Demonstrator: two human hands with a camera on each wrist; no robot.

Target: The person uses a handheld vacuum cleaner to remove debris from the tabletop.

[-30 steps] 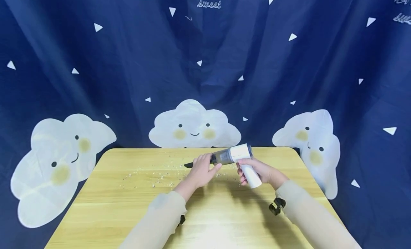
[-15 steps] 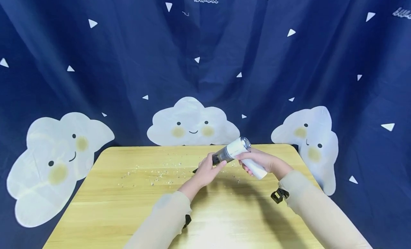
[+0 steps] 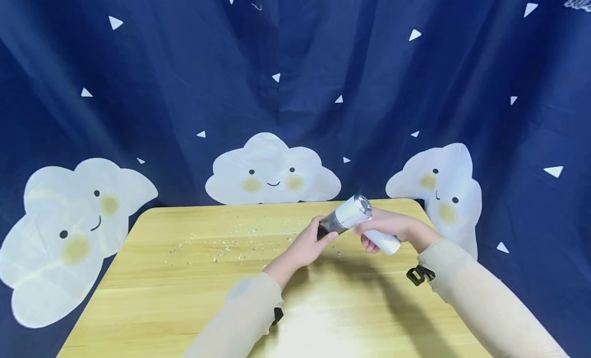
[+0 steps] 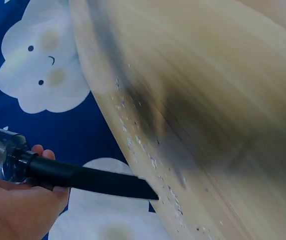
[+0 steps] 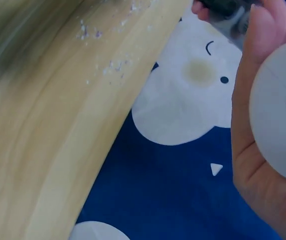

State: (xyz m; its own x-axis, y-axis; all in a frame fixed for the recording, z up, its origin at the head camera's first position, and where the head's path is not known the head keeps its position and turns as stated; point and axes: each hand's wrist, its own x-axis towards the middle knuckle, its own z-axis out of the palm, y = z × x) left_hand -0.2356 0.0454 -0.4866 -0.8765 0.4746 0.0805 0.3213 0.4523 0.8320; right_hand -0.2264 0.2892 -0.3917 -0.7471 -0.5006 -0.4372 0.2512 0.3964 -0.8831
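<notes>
**Operator:** Since one second ago, what has shifted?

**Technician:** Compared with the earlier head views, the handheld vacuum [image 3: 353,219] has tilted: its rear cap has risen and swung right, and the black nozzle [image 4: 90,179] now angles down and left toward the table [image 3: 184,296]. Both hands have travelled right with it.

**Operator:** State the long axis.

**Technician:** The axis runs from upper right (rear cap) to lower left (nozzle tip), held above the table's far half. The white handle [image 3: 383,241] branches off down and to the right.

**Operator:** Grip status?

**Technician:** The right hand [image 3: 397,229] is wrapped round the handle, fingers curled; the right wrist view shows the handle's flat end in the palm. The left hand [image 3: 307,247] holds the junction where the nozzle meets the clear dust cup [image 4: 0,157], thumb and fingers closed round it.

**Operator:** Which hand is nearer the working end?

**Technician:** The left. The nozzle projects beyond its fingers, tip free and pointing at the table edge in the left wrist view.

**Operator:** Surroundings?

**Technician:** Scattered crumbs [image 3: 226,247] lie on the table left of the nozzle, apart from it. A blue cloud-print curtain [image 3: 295,91] hangs behind.
</notes>
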